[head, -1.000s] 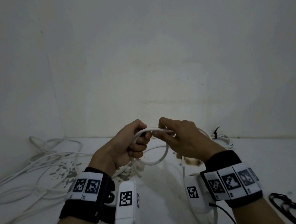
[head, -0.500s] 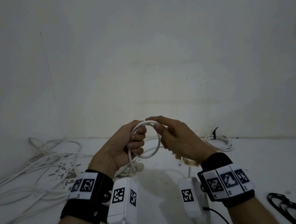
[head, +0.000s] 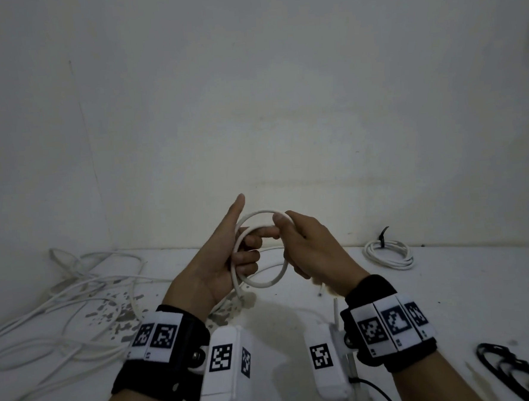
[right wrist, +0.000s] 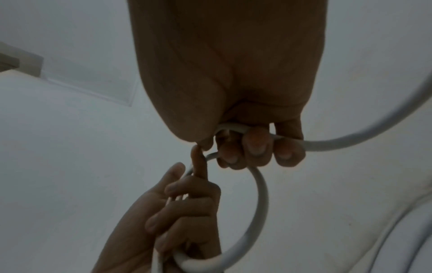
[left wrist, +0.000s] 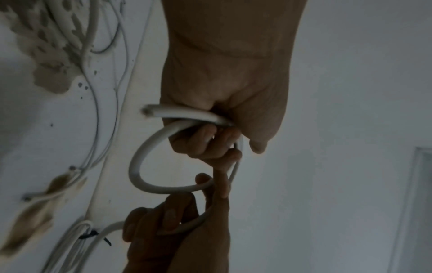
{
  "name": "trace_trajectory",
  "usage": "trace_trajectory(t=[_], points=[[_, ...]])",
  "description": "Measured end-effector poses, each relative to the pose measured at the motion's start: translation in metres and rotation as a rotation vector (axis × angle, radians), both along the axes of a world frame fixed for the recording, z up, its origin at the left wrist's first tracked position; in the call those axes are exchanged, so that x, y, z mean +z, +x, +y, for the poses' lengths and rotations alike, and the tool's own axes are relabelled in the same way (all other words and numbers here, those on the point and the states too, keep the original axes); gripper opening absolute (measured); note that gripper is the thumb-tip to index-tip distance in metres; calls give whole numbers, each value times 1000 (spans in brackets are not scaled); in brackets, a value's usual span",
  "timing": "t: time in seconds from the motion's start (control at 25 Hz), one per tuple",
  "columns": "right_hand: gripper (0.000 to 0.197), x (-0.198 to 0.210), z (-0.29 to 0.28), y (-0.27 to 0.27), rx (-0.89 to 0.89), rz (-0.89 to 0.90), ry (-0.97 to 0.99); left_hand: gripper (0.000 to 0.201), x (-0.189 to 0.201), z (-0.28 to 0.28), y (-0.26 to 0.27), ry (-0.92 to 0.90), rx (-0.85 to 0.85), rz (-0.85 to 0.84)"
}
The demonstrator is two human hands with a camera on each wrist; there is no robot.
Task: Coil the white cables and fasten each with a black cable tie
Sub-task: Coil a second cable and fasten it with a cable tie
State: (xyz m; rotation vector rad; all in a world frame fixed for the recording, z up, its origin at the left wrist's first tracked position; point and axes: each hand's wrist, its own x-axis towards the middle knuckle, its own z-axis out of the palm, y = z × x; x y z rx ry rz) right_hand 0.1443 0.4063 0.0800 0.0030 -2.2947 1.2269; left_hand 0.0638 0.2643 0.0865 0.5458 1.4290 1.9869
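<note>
Currently mid-coil; left hand [head: 220,265] grips the white cable [head: 263,283] with its lower fingers curled round the gathered loops, thumb raised and forefinger stretched toward the right; right hand [head: 309,250] pinches the top of the newest loop, fingers curled round the strand, and in the right wrist view the feed runs out past its fingers to the right. Coil is held in the air above the white surface [head: 448,297], near the middle of the scene; only a couple of turns are formed.

Cut end [left wrist: 149,111] of the cable pokes out of the left fist in the left wrist view; judged risk: it is short there, so a loosened grip could let it slip and the loops spring open. Feed side trails down into the loose white cables [head: 61,299] on the left; a snag there would likely jerk the coil or drag in a neighbour.

One finished bundle [head: 388,253] lies far right, a black tie [head: 383,236] on it; spare black cable ties [head: 515,371] lie near right, well apart from both hands.
</note>
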Motion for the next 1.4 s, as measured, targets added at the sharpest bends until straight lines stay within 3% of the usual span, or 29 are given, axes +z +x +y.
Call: trace_trajectory(t=[0.28,0.4,0.56,0.76,0.92,1.0,1.08,1.2,1.4], points=[[40,-2,-3,-1,34,5,-102,47,0,0,-1,118,3,-137],[27,5,1,4,6,81,-73,36,-3,2,-4,75,182,-38],[26,18,16,18,236,-23,-32,46,-6,-1,-5,8,369,3],[14,16,14,21,148,-56,107,60,0,0,1,-9,279,34],[31,0,2,7,32,-15,272,57,2,0,11,24,164,81],[13,-8,0,1,88,73,210,55,1,6,24,-29,32,146],[9,-5,8,4,109,122,73,52,1,11,33,-58,-18,189],[12,11,21,22,180,20,-138,52,5,8,24,15,21,139],[17,14,30,30,462,-175,-406,51,3,-3,10,62,77,53]])
